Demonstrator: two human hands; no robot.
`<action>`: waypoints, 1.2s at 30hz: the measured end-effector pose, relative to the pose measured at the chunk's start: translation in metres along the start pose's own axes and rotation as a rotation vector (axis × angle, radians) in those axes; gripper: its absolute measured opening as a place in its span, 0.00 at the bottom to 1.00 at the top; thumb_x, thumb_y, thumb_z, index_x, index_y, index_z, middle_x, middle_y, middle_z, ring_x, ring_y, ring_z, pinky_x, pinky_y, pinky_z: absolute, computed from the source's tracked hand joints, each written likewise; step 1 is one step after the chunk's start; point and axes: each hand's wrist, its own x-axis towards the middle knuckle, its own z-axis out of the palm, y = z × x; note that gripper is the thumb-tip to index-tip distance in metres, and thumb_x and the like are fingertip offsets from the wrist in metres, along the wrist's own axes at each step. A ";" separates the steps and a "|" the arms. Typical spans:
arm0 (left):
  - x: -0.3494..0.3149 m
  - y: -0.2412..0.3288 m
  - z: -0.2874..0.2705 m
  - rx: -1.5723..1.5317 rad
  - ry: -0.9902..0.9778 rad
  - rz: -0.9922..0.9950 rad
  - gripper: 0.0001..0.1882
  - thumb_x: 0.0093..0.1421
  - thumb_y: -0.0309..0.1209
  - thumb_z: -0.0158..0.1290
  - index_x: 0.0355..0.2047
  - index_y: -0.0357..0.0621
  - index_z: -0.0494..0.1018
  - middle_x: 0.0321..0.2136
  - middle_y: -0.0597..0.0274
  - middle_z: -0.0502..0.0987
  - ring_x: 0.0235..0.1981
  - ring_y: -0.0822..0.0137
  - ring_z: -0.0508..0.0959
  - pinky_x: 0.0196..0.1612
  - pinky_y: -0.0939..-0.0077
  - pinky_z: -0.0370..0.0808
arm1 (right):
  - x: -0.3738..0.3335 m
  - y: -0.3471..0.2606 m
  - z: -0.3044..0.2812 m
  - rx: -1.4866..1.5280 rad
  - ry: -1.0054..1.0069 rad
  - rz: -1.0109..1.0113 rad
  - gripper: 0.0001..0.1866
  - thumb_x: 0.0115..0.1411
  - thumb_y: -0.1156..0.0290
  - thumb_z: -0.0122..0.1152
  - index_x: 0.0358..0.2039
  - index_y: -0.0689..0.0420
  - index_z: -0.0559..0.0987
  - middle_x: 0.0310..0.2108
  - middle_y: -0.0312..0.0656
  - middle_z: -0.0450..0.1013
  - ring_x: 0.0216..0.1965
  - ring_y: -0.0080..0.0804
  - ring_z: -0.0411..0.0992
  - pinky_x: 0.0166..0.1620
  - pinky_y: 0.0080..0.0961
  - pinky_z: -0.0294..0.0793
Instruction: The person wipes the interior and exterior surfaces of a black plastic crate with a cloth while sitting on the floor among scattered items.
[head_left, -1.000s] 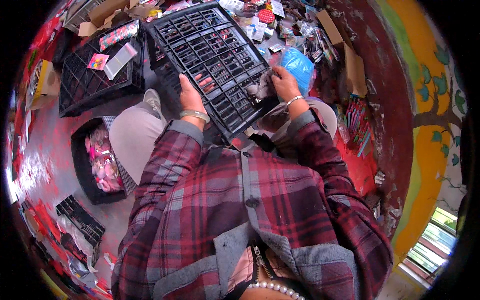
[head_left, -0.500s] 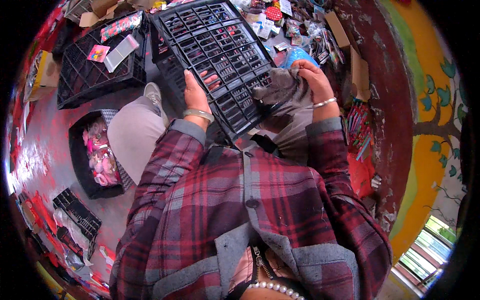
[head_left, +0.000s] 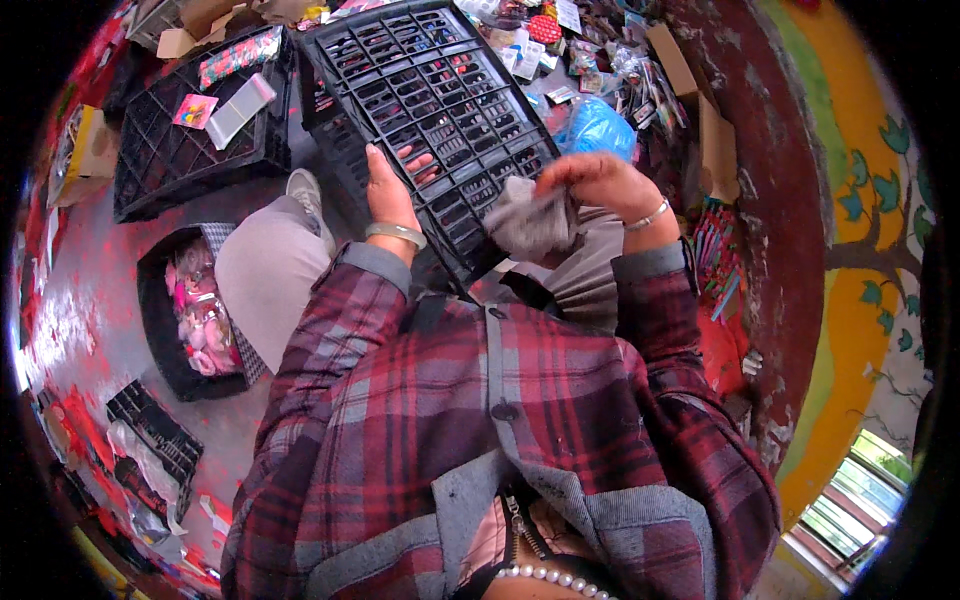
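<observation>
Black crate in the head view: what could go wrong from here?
The black crate sits at an angle with only the left hand gripping it, so it might slip or swing. It is slotted, so the gray cloth in the right hand could snag on it. If it tipped rightward, it could knock the blue bundle.

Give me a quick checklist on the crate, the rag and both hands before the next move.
1. Left hand holding the black crate at its left edge: ok.
2. Right hand holding the grey rag: ok.
3. Crate square to the body: not ok, it sits at a slant.
4. Rag pressed against the crate: cannot tell, they only overlap in view.
5. Other crate free of loose items: not ok, a pink packet and others lie on it.
</observation>
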 end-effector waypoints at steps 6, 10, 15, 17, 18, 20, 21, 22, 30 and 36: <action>0.000 0.001 0.001 0.002 -0.006 -0.013 0.34 0.62 0.58 0.30 0.41 0.35 0.68 0.32 0.46 0.77 0.30 0.57 0.78 0.36 0.67 0.76 | 0.037 0.084 -0.042 -0.646 0.724 0.275 0.18 0.46 0.80 0.54 0.40 0.57 0.77 0.38 0.46 0.75 0.42 0.35 0.73 0.47 0.28 0.70; 0.002 0.000 0.000 -0.018 -0.016 0.002 0.34 0.63 0.56 0.30 0.41 0.32 0.67 0.30 0.45 0.77 0.28 0.59 0.78 0.32 0.71 0.77 | 0.054 0.126 -0.046 -0.901 0.778 0.455 0.18 0.47 0.64 0.61 0.41 0.56 0.77 0.38 0.52 0.74 0.42 0.49 0.72 0.47 0.36 0.70; 0.000 0.002 0.000 0.039 -0.041 0.021 0.33 0.64 0.54 0.30 0.42 0.31 0.67 0.30 0.44 0.77 0.28 0.59 0.79 0.31 0.71 0.77 | 0.058 0.138 -0.041 -0.848 0.838 0.578 0.21 0.51 0.53 0.58 0.34 0.59 0.78 0.32 0.56 0.74 0.38 0.54 0.72 0.41 0.40 0.70; 0.002 0.001 0.000 0.058 -0.052 0.031 0.33 0.64 0.54 0.29 0.42 0.30 0.66 0.30 0.44 0.77 0.28 0.58 0.79 0.31 0.71 0.77 | 0.061 0.134 -0.041 -0.838 0.847 0.556 0.22 0.52 0.50 0.56 0.31 0.59 0.79 0.31 0.55 0.74 0.36 0.55 0.72 0.40 0.40 0.70; 0.002 0.002 -0.001 0.057 -0.054 0.031 0.33 0.64 0.54 0.29 0.42 0.30 0.66 0.30 0.43 0.77 0.28 0.58 0.79 0.31 0.71 0.77 | 0.063 0.131 -0.035 -0.837 0.885 0.524 0.22 0.53 0.49 0.55 0.31 0.59 0.79 0.31 0.55 0.74 0.36 0.55 0.72 0.39 0.40 0.70; 0.004 0.001 0.001 0.047 -0.036 0.047 0.33 0.64 0.53 0.30 0.40 0.30 0.66 0.30 0.43 0.77 0.27 0.57 0.79 0.30 0.70 0.78 | 0.069 0.125 -0.026 -0.829 0.943 0.523 0.19 0.52 0.54 0.55 0.31 0.59 0.78 0.32 0.56 0.74 0.37 0.55 0.71 0.40 0.40 0.71; 0.003 0.001 0.001 0.050 -0.031 0.052 0.33 0.64 0.53 0.30 0.40 0.29 0.66 0.29 0.43 0.77 0.27 0.56 0.79 0.30 0.70 0.78 | 0.070 0.127 -0.027 -0.834 0.936 0.526 0.18 0.51 0.56 0.55 0.31 0.59 0.78 0.32 0.56 0.74 0.37 0.55 0.71 0.41 0.40 0.71; 0.002 0.001 0.001 0.054 -0.027 0.056 0.33 0.64 0.53 0.30 0.39 0.29 0.66 0.29 0.43 0.77 0.27 0.56 0.79 0.30 0.69 0.78 | 0.074 0.127 -0.031 -0.840 0.930 0.529 0.17 0.50 0.58 0.55 0.31 0.59 0.78 0.32 0.56 0.73 0.37 0.55 0.71 0.42 0.41 0.70; 0.002 0.002 0.002 0.050 0.020 0.081 0.31 0.64 0.52 0.32 0.36 0.29 0.67 0.27 0.43 0.76 0.25 0.57 0.79 0.26 0.70 0.78 | 0.068 0.126 -0.035 -0.921 0.713 0.686 0.13 0.49 0.67 0.53 0.35 0.58 0.78 0.37 0.56 0.73 0.41 0.54 0.71 0.45 0.42 0.70; 0.001 0.001 0.001 0.060 0.030 0.086 0.32 0.64 0.53 0.32 0.37 0.30 0.67 0.27 0.46 0.77 0.26 0.59 0.79 0.26 0.72 0.78 | 0.084 0.084 -0.036 -1.013 0.837 0.478 0.14 0.50 0.64 0.55 0.35 0.59 0.76 0.36 0.55 0.74 0.39 0.52 0.73 0.43 0.44 0.71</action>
